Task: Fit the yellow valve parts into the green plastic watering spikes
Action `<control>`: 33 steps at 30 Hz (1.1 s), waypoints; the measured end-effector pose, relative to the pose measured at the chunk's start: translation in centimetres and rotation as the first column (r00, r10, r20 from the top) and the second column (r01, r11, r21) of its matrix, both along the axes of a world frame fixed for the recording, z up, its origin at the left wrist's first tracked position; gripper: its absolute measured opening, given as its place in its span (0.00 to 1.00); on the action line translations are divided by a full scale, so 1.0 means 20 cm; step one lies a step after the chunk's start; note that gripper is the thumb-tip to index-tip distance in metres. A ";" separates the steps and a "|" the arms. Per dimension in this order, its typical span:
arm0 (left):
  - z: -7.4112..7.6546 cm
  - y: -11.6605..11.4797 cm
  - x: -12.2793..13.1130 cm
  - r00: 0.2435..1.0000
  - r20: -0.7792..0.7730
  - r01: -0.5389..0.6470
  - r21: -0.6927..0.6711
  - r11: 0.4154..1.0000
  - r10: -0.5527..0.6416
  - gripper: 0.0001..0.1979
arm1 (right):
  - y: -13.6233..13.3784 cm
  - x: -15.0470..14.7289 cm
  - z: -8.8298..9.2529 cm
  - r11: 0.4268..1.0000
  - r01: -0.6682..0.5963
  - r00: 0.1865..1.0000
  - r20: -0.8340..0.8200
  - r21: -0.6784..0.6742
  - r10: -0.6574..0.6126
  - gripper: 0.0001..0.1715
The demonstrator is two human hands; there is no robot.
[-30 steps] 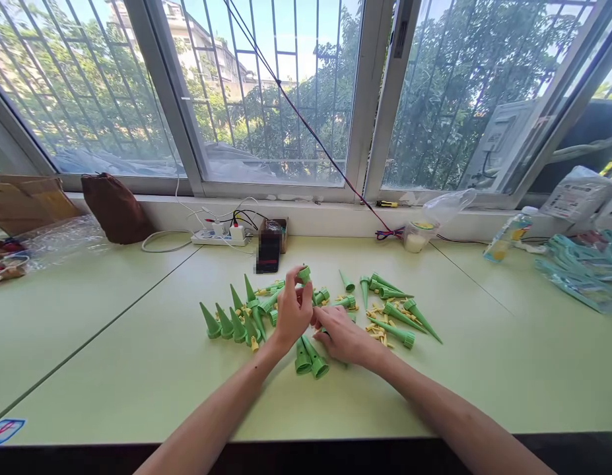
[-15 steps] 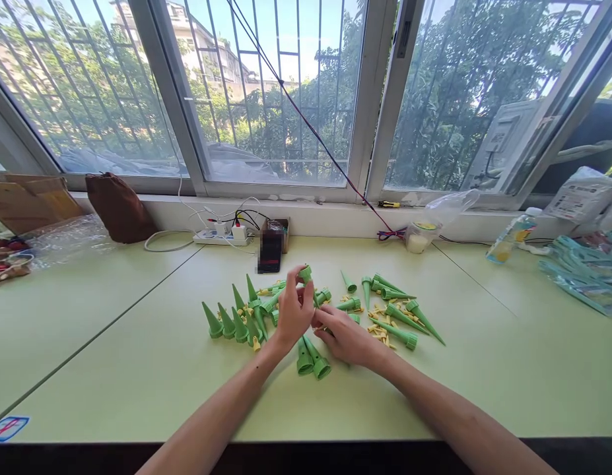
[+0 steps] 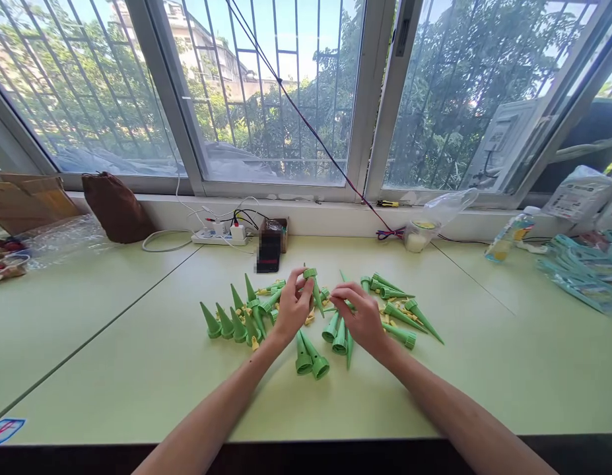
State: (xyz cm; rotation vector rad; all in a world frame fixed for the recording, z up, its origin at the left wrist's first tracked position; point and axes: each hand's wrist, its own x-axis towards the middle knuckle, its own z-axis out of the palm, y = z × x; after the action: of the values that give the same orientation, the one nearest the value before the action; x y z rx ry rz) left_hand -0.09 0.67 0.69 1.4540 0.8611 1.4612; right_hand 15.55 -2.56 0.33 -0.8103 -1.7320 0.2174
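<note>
My left hand (image 3: 292,310) is closed round a green plastic cone spike (image 3: 314,285), cap end up and tip pointing down to the right. Just to its right my right hand (image 3: 361,318) is raised off the table with thumb and fingers pinched; what they pinch is too small to name. Several green cone spikes (image 3: 403,310) and small yellow pieces (image 3: 385,319) lie scattered on the pale green table (image 3: 137,369). Some spikes stand upright (image 3: 225,323) to the left. Two lie together (image 3: 309,356) below my hands, others (image 3: 338,335) under my right hand.
A dark phone (image 3: 269,252) stands behind the pile, with a power strip (image 3: 219,235) and cables beside it. A brown bag (image 3: 116,206) sits far left, a lidded jar (image 3: 417,236) and a bottle (image 3: 508,236) to the right. Blue packaged items (image 3: 583,274) lie at the far right.
My right hand has lifted from the table beside the left hand and moved up and right, uncovering green spikes. The spike in my left hand has tilted, its tip now showing.
</note>
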 end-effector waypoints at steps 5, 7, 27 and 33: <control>0.03 -0.03 0.01 0.986 0.044 0.162 -0.100 0.982 -0.159 0.18 | 0.01 0.02 0.01 0.999 0.050 0.997 -0.064 0.017 -0.049 0.08; 0.03 -0.03 0.01 0.982 0.040 0.190 -0.110 0.976 -0.187 0.19 | 0.01 0.02 0.00 0.999 0.040 0.997 -0.067 0.003 -0.040 0.10; -0.02 -0.03 0.03 0.969 0.015 0.248 -0.142 0.958 -0.248 0.20 | 0.04 0.04 -0.05 0.993 0.034 0.996 -0.082 -0.112 -0.044 0.08; -0.04 -0.02 0.04 0.968 0.021 0.252 -0.124 0.960 -0.251 0.19 | 0.04 0.04 -0.06 0.993 0.030 0.996 -0.082 -0.113 -0.040 0.08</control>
State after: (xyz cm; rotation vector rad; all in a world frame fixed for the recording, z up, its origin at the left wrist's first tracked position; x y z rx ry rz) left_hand 0.61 0.26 -0.20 1.4083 0.7225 1.1989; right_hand 16.26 -1.73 -0.80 -0.9001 -1.6360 0.3229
